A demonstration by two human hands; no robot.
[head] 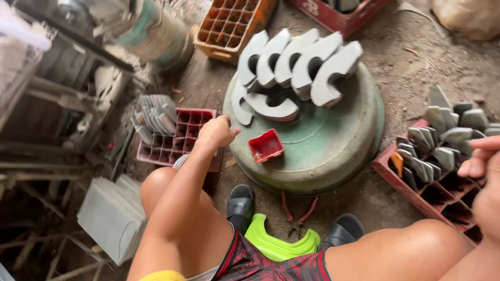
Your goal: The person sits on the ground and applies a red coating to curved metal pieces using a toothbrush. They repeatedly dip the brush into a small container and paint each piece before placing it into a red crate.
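The left hand [216, 132], clenched and holding nothing visible, hovers by the green drum [333, 151]. Six grey pieces [297, 67] are stacked there; many blanks [442, 140] wait in the crate [442, 198]. The right hand [482, 161] is loosely curled, empty.

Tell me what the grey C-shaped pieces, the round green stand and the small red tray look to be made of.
C-shaped pieces: probably stacked cardboard or fibre sheet, matt grey; layered edges show on the stacks.
Round green stand: likely painted metal or plastic, dull and scuffed; an upturned basin shape, so the material stays open.
Small red tray: apparently plastic, smooth, slightly glossy, thin-walled.
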